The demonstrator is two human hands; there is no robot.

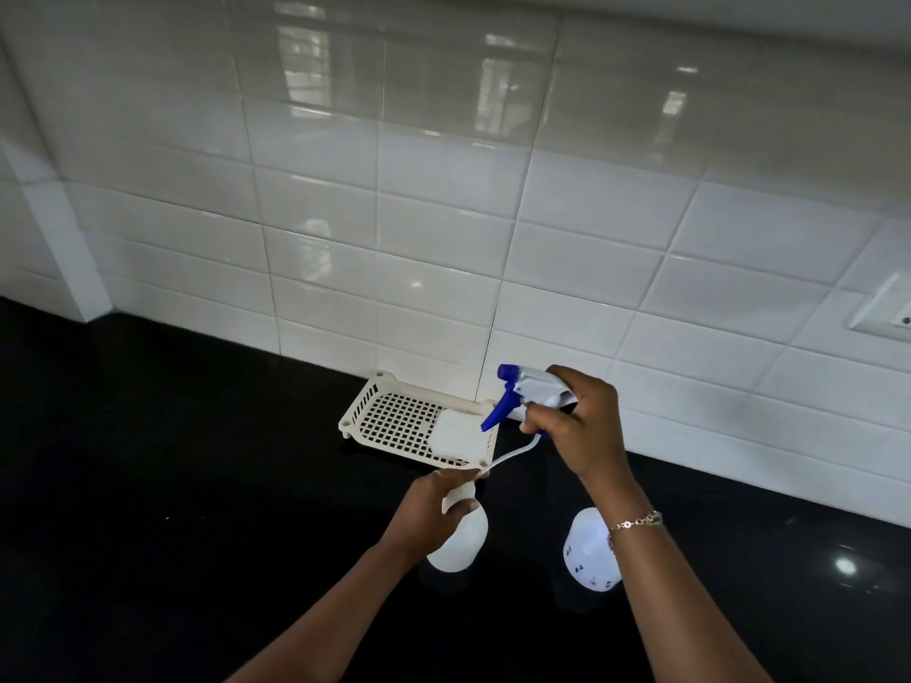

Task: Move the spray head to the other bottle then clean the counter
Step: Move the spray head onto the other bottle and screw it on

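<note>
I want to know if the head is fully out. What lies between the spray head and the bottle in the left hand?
In the head view, only the dip tube spans from the spray head in the right hand toward the bottle held by the left hand.

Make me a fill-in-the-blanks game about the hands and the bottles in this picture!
1. The right hand holds the ____ head in the air.
2. The left hand grips the neck of a white ____.
3. The spray trigger is coloured ____.
4. The white cloth lies in the slotted ____.

Missing words: spray, bottle, blue, tray
</note>
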